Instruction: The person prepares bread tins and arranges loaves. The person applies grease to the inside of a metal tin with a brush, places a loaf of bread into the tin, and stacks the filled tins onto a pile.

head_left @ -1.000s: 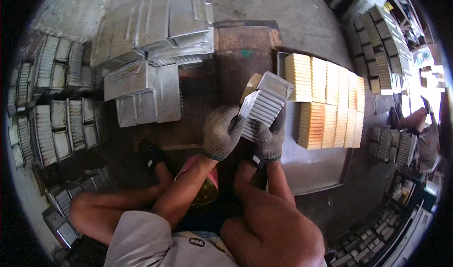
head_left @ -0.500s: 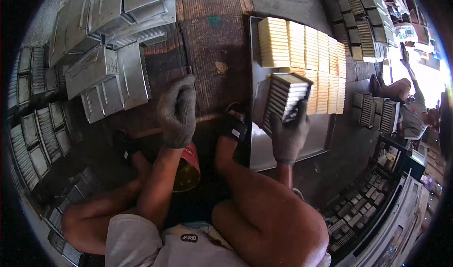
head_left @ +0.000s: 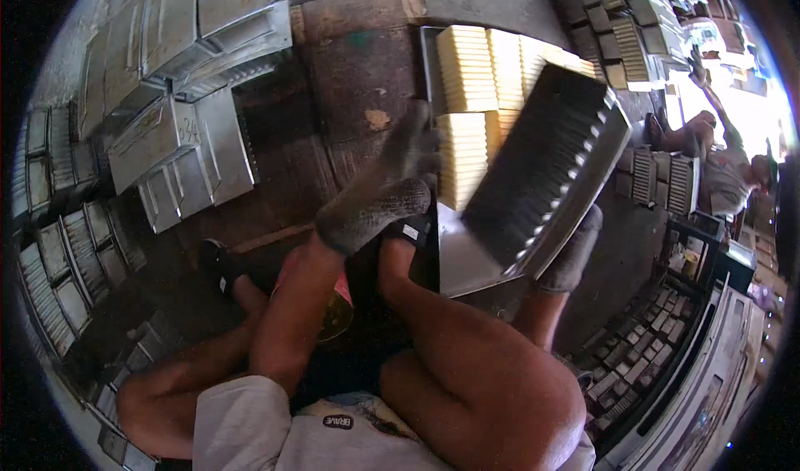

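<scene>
My right hand point(head_left: 575, 250), in a dark work glove, grips a ridged metal mould point(head_left: 542, 154) by its near right side. The mould is raised and tilted above the tray, its dark grooved face turned up and its scalloped edge shining. My gloved left hand point(head_left: 383, 200) is over the cardboard beside the tray, fingers stretched out and blurred, holding nothing. Pale yellow ridged blocks point(head_left: 467, 67) stand in rows on the metal tray point(head_left: 471, 263). One such block point(head_left: 461, 159) stands at the near left end; the mould hides several others.
Large metal boxes point(head_left: 167, 46) are stacked at the far left. Brown cardboard point(head_left: 350, 71) covers the floor ahead. A red bucket point(head_left: 337, 313) stands between my legs. More ridged moulds point(head_left: 637, 350) lie at the lower right, and another person point(head_left: 725, 171) sits at the far right.
My right hand has lifted the mould up and to the right, turning it over. A yellow block now shows at the tray's near left. My left hand has opened and moved right.
</scene>
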`<move>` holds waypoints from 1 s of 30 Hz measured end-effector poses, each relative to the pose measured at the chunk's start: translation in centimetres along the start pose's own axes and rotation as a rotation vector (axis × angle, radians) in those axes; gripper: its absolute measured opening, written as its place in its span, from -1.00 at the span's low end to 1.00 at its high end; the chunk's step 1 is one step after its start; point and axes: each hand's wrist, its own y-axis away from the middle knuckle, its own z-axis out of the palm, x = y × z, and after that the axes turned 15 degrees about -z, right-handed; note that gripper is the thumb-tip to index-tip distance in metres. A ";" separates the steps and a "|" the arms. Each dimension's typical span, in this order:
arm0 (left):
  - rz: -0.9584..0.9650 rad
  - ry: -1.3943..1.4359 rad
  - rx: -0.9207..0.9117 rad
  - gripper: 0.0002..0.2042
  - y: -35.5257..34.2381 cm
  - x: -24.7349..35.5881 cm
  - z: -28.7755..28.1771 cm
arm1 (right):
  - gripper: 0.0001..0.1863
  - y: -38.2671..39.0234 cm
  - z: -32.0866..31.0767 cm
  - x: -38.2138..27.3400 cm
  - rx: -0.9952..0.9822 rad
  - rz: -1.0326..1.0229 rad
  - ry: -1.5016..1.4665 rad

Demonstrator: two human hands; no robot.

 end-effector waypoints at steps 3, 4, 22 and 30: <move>0.017 0.572 -0.328 -0.39 -0.6 -0.9 -1.4 | -0.43 -0.6 3.1 0.8 -0.283 -0.044 0.128; 0.048 0.764 -0.392 -0.47 -0.2 -0.7 -1.9 | -0.45 -0.5 3.7 0.6 -0.390 -0.061 0.154; 0.044 0.251 0.442 -0.48 8.6 5.6 -0.9 | -0.57 -1.1 0.7 -1.5 -1.132 -0.103 1.074; 0.540 -0.008 0.569 -0.22 12.9 14.3 9.6 | -0.36 4.7 16.7 -19.5 -1.114 -0.532 0.716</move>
